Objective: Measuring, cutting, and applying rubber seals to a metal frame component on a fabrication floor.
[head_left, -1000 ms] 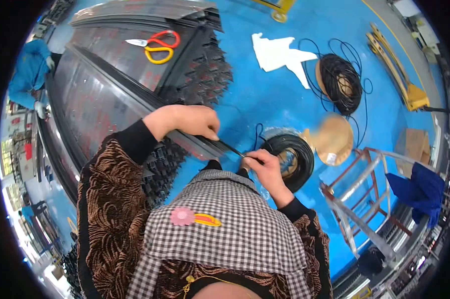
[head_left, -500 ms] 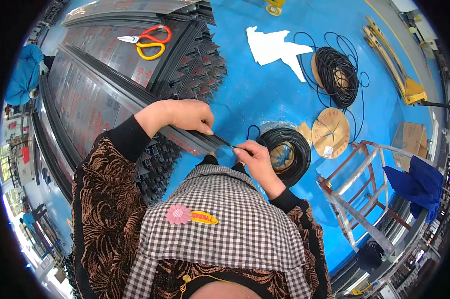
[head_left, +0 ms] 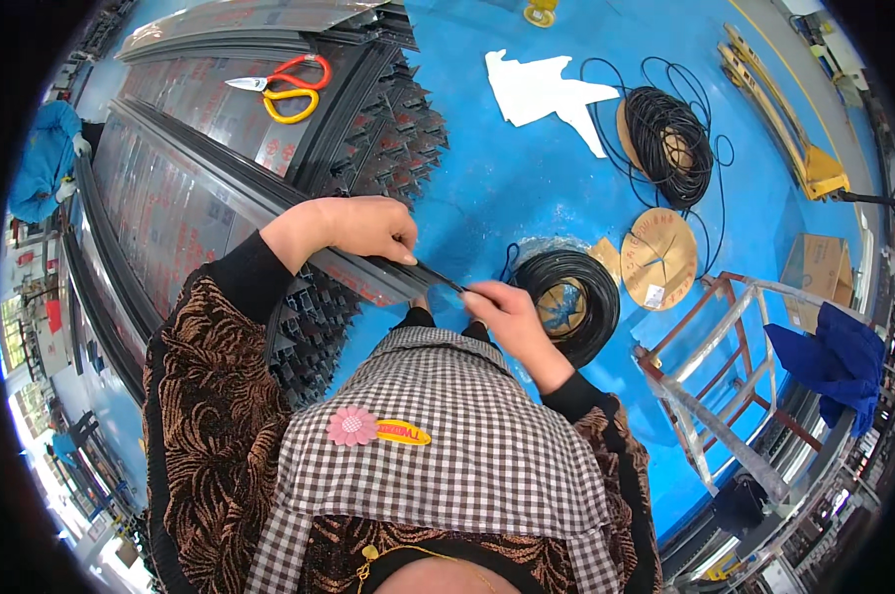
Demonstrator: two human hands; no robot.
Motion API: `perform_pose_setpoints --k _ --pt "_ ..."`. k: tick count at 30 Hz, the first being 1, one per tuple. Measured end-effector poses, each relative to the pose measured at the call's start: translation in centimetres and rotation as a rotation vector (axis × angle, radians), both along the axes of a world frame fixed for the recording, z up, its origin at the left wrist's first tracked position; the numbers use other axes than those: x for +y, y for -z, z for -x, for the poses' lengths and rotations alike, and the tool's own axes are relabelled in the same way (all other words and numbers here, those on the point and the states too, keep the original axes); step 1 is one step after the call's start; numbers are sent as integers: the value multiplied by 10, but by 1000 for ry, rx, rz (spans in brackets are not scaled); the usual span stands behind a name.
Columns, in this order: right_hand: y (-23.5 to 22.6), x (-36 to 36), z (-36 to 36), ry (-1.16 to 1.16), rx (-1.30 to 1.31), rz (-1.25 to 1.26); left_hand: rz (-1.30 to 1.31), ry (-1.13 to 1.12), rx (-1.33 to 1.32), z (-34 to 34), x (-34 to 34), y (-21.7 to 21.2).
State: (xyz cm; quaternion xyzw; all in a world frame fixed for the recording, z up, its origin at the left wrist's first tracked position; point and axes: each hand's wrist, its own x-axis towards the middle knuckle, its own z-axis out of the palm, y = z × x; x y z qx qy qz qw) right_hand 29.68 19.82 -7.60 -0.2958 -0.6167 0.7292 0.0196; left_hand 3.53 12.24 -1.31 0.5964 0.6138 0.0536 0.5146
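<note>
My left hand (head_left: 363, 230) is curled over the end of a long black profile (head_left: 225, 173), its fingertips pressed down near the tip. A thin black rubber strip (head_left: 440, 275) runs from that end to my right hand (head_left: 507, 315), which pinches it between thumb and fingers. Where the strip meets the profile is partly hidden by my left fingers. Beyond my left hand, scissors (head_left: 287, 89) with one red and one yellow handle loop lie on film-covered profiles. More black profiles (head_left: 393, 129) are stacked there, their jagged cut ends toward the right.
Coils of black cord (head_left: 591, 337) (head_left: 670, 148) and a round cardboard disc (head_left: 657, 259) lie on the blue floor, near a white sheet (head_left: 546, 91). At right stand a metal frame (head_left: 710, 346), a blue cloth (head_left: 834, 361) and a yellow pallet jack (head_left: 814, 168). A person in blue (head_left: 47, 158) works at far left.
Both hands keep nearly the same place and hold. The view has shifted slightly. The person in blue at far left has moved their hands a little along the profiles.
</note>
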Motion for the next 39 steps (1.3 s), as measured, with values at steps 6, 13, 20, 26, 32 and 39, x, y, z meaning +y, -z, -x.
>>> perform_pose_setpoints --k 6,13,20,26,32,39 --pt "0 6 2 -59 108 -156 25 93 42 1 1 -1" --pt "-15 8 -8 -65 -12 26 2 98 54 -3 2 1" --pt "-13 -1 7 -4 68 -217 22 76 74 -2 1 2" --pt "-6 5 0 58 94 -331 5 94 55 1 4 1" --pt "-6 5 3 26 5 -259 -20 27 17 3 1 2" --pt "5 8 2 -49 -10 -94 49 22 38 0 4 0"
